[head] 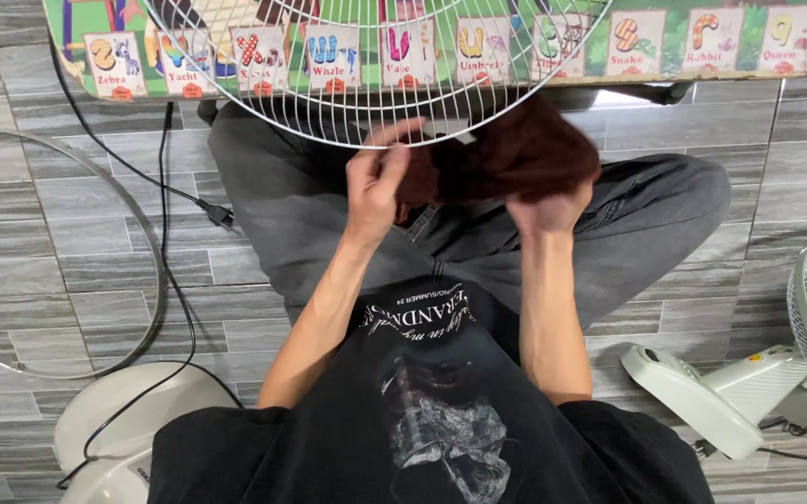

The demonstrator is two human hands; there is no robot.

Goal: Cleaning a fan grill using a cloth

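Left hand (375, 182) is up at the lower rim of the white wire fan grille (366, 103), fingers curled and pinching it, while right beside it the right hand (545, 207) is closed around a bunched dark red cloth (525, 154) pressed against that same rim above the lap. Off to the left a loose metal ring (147, 243) and a black power cord (175, 196) lie on the grey tiled floor (67, 271), a white fan base (119, 420) sits lower left, and far right there's another white fan (749, 383) lying on the tiles.
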